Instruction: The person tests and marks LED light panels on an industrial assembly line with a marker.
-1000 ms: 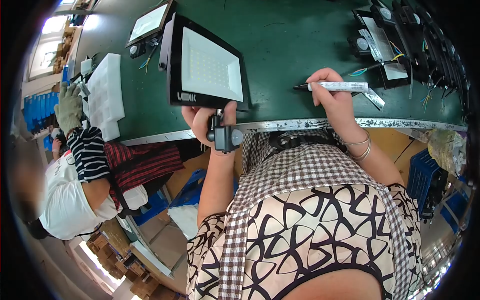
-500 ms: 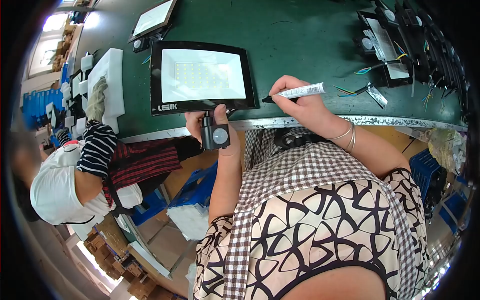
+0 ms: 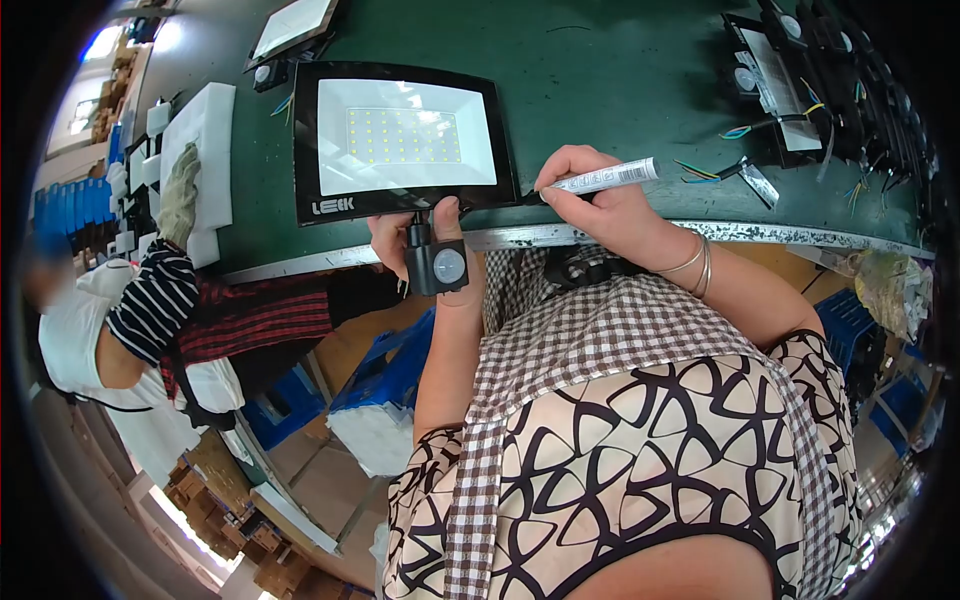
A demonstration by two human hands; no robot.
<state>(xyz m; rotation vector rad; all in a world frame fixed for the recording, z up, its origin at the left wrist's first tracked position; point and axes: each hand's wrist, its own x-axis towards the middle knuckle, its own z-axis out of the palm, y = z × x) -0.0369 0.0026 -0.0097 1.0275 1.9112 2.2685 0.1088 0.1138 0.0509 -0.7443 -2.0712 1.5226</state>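
A black-framed LED floodlight with a white reflector and yellow LED dots is tilted over the green bench's front edge. Below its frame hangs a black motion sensor with a round lens. My left hand grips the lamp's lower edge from beneath, thumb beside the sensor mount. In my right hand is a white marker, pinched between thumb and fingers. The marker's dark tip points left, at the lamp's lower right corner; whether it touches cannot be made out.
Another floodlight lies at the upper left. Several lamps with loose coloured wires crowd the bench's right side. To the left, a co-worker's gloved hand is over white foam. Blue crates stand below the bench.
The lamp has tilted slightly, its right side reaching closer to the marker tip. The co-worker's gloved hand and body have shifted left.
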